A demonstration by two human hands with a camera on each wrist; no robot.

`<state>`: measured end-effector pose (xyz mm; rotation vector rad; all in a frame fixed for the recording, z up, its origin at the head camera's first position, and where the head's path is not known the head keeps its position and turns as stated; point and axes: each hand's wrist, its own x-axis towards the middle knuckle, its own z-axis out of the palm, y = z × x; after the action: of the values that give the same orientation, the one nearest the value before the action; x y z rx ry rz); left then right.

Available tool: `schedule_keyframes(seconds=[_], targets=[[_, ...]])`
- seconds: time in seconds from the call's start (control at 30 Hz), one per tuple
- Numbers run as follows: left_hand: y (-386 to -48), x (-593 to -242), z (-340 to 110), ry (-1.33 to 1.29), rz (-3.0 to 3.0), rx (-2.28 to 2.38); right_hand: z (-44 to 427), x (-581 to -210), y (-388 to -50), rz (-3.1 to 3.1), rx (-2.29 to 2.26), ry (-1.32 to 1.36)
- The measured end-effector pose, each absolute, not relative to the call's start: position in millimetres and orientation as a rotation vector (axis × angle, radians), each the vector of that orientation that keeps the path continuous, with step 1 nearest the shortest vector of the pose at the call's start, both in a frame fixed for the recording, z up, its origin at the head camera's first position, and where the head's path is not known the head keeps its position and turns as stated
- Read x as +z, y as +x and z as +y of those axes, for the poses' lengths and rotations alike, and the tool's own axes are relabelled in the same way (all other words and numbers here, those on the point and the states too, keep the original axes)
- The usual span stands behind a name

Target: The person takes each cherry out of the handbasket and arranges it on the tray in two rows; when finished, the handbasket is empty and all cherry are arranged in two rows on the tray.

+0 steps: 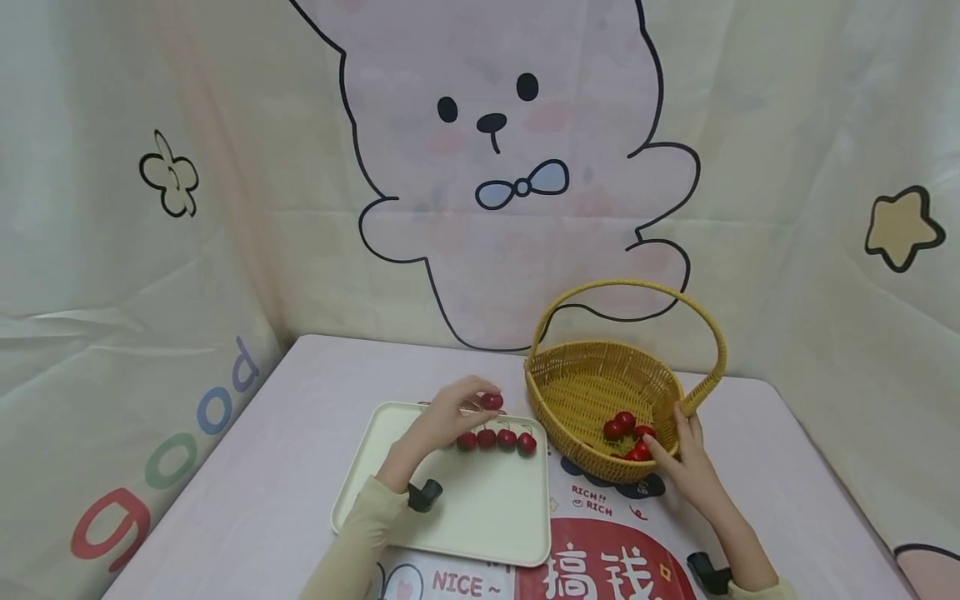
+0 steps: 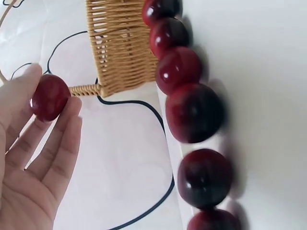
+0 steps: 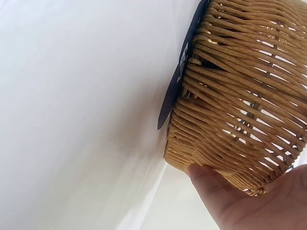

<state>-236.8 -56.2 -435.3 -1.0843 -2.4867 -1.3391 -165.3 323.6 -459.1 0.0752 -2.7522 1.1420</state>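
Cream tray (image 1: 480, 508), below the frame's centre, bears a row of dark red cherries (image 1: 507, 440) near its upper edge. We see four plainly from the head and six, some cut off, from the left wrist; more may hide behind the left hand (image 1: 442, 421). That hand pinches a single cherry (image 1: 492, 402) between thumb and fingertips, just above the row in the frame, its other fingers loosely bent.

Right of centre stands a yellow-brown wicker basket (image 1: 585, 392) with a tall handle (image 1: 633, 283). A loose cluster (image 1: 625, 421) of cherries lies at its lower right; we cannot count them surely. The right hand (image 1: 693, 475) grips the basket's right side, thumb over the rim, fingers against the wall near the handle's foot.

We judge the work partway along: a neat row is laid out, the pinched cherry is not yet set down, and the cluster lies unsorted.

Beneath is a pale table (image 1: 247, 467), with a red patch (image 1: 609, 531) of white characters at bottom centre. Pale curtains (image 1: 795, 108) enclose it: a big cartoon bear (image 1: 517, 250) top centre, a flower upper left, "good" lower left, a star at right.
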Motion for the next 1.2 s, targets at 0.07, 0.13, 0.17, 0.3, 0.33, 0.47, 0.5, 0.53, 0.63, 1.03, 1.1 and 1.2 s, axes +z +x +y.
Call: schedule_keyframes(seconds=[0.07,0.13,0.17,0.3,0.33,0.47,0.5,0.53,0.63,1.03,1.1,1.2], targets=[[-237.5,-437.3,-61.3,-1.032,-2.493,-1.301,323.6,-459.2,-165.5,-2.751,1.137,0.076],[-237.9,-439.3,-67.2,-0.981,-2.512,-1.254,323.5,-459.2,-165.7,-2.747,1.133,0.079],[-237.8,-440.1,-70.2,-0.96,-2.525,-1.228,323.4,-459.0,-165.7,-2.746,1.135,0.08],[-236.8,-442.9,-83.4,-0.947,-2.547,-1.166,322.6,-458.0,-165.0,-2.743,1.145,0.081],[-236.5,-443.3,-86.7,-0.952,-2.55,-1.157,322.4,-457.6,-164.8,-2.744,1.15,0.08],[-235.4,-445.1,-100.5,-0.976,-2.57,-1.127,321.8,-456.0,-164.3,-2.75,1.157,0.073],[-235.2,-445.6,-103.9,-0.973,-2.583,-1.119,321.8,-456.0,-164.4,-2.751,1.158,0.073],[-234.8,-445.9,-107.1,-0.971,-2.595,-1.11,321.9,-455.9,-164.4,-2.75,1.158,0.074],[-233.5,-446.7,-116.4,-0.931,-2.637,-1.069,322.4,-456.7,-164.7,-2.748,1.153,0.077],[-235.6,-446.2,-145.5,-0.849,-2.76,-1.097,322.2,-457.3,-164.1,-2.742,1.147,0.08],[-235.6,-445.9,-149.8,-0.828,-2.775,-1.084,322.1,-457.0,-163.5,-2.746,1.145,0.078],[-235.4,-445.2,-155.9,-0.803,-2.797,-1.065,322.4,-456.7,-163.6,-2.752,1.142,0.072]])
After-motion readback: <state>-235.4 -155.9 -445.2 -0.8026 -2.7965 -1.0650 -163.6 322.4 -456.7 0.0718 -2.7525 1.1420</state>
